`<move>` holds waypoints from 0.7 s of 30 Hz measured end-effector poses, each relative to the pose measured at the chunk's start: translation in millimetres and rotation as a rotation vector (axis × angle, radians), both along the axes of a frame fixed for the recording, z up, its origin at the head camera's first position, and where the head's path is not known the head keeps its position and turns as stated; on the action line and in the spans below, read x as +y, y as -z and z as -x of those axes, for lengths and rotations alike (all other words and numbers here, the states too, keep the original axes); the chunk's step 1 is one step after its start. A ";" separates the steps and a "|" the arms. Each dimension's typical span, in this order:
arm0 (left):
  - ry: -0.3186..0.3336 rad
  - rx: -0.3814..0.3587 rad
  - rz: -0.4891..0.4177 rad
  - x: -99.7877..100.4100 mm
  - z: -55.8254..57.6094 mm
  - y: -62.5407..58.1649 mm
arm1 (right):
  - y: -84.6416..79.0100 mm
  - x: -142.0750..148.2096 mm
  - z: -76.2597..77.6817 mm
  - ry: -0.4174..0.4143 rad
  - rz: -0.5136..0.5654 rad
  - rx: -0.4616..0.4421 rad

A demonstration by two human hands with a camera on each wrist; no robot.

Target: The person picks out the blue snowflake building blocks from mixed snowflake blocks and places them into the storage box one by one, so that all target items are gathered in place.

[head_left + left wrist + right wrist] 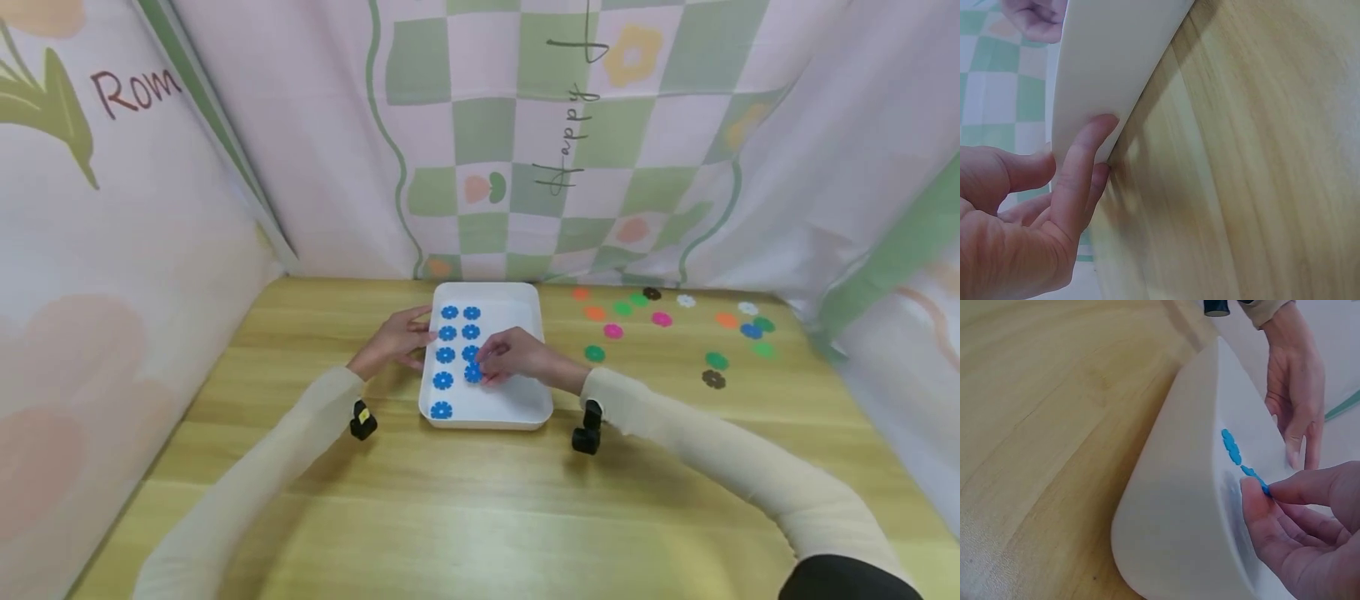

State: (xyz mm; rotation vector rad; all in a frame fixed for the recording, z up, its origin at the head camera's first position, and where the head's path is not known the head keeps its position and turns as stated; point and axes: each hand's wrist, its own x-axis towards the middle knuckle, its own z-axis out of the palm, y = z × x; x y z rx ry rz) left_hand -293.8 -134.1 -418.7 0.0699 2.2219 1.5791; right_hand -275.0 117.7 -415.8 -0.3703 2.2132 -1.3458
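A white tray (486, 423) holds two columns of blue flower-shaped discs (442, 381). My right hand (516, 354) reaches over it and, in the right wrist view, pinches a blue flower-shaped disc (1265, 489) between thumb and forefinger. That disc is low over the tray floor, near the bottom of the second column; whether it touches the floor I cannot tell. My left hand (397, 338) is at the tray's left side. In the left wrist view, its fairly straight fingers (1079, 169) rest against the outer wall (1110, 69), with the thumb at the rim.
To the tray's right, loose flower-shaped discs lie scattered on the wooden table (450, 508): orange (595, 313), pink (613, 332), green (595, 353), brown (714, 380), white (686, 301) and a blue one (752, 332). A patterned curtain (483, 129) hangs along the back and sides.
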 end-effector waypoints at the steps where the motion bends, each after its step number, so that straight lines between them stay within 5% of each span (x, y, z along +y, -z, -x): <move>1: 0.000 -0.001 -0.003 0.8 0.5 0.1 | 1.6 0.1 -0.5 -0.007 -0.011 0.010; 14: -0.008 0.016 -0.006 -0.2 1.2 0.5 | 3.1 -3.2 0.7 -0.044 -0.180 0.159; 21: -0.003 0.018 0.013 -0.5 1.1 1.4 | -8.6 17.5 11.8 -0.041 -0.104 0.247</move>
